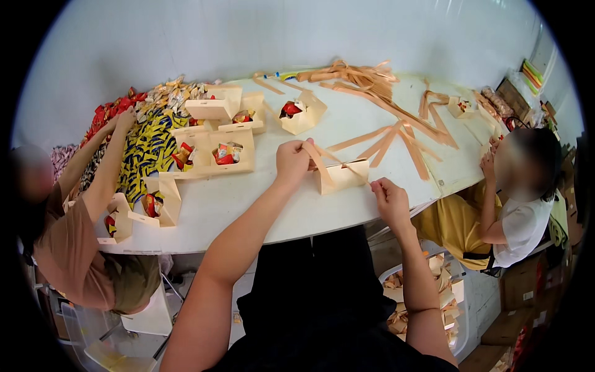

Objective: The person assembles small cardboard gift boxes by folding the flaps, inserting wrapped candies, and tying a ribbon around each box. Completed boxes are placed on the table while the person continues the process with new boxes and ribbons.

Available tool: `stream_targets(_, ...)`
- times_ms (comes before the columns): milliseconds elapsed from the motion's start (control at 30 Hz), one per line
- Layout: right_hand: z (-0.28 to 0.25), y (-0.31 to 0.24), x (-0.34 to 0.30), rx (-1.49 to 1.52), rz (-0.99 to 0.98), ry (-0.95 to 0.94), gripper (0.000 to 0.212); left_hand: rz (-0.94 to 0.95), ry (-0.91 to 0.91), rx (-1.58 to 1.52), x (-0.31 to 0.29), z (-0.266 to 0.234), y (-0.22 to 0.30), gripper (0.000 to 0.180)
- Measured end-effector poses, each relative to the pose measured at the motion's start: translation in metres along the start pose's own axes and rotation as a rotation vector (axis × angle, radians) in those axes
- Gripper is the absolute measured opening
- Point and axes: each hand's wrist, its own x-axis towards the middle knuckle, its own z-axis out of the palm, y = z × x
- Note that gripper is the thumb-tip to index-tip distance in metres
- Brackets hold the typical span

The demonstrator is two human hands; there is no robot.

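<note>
Cream-coloured box [344, 180] sits on the white desk [229, 208] near its front edge; the person's left hand [293, 160] is closed around peach ribbon [319, 166] crossing the box, right hand [392, 199] pinching ribbon too.

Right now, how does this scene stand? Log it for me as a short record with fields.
Left hand: gripping peach ribbon at the closed box's left end
Right hand: fingertips together beside its right end, seemingly on the ribbon
Closed box: cream, on the table, ribbon across its top
Open boxes: cream, holding wrapped pieces; left of and beyond the left hand
Heaps of wrapped pieces: several colours, table's left
Loose ribbons: table's far side
Left co-worker: arms stretched toward the heaps
Right co-worker: hands raised
</note>
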Motion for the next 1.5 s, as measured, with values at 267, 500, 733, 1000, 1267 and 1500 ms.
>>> stream_targets(267, -0.018, -0.014, 0.012, 0.131, -0.055, 0.161, 0.017, -0.084, -0.012, 0.027, -0.005, -0.021, 0.024, 0.033)
stream_targets(500, -0.026, -0.061, 0.027, 0.09, -0.515, 0.501, 0.031, 0.701, 0.364, 0.105, 0.013, -0.045, 0.043, 0.073)
stream_targets(733, 0.043, -0.069, 0.034, 0.079, -0.38, 0.286, 0.024, 1.147, 0.221, 0.703, -0.006, -0.025, 0.027, 0.025)
stream_targets(1000, 0.065, -0.045, 0.034, 0.182, -0.05, 0.123, 0.009, 0.318, -0.426, 0.397, -0.009, -0.014, -0.005, 0.022)
stream_targets(1267, 0.055, -0.046, 0.042, 0.251, 0.041, 0.085, 0.016, 0.399, -0.493, 0.67, -0.012, -0.02, 0.004, 0.017)
stream_targets(1500, 0.045, -0.044, 0.045, 0.324, 0.059, 0.054, 0.014, 0.288, -0.729, 0.214, -0.014, -0.032, 0.034, 0.021)
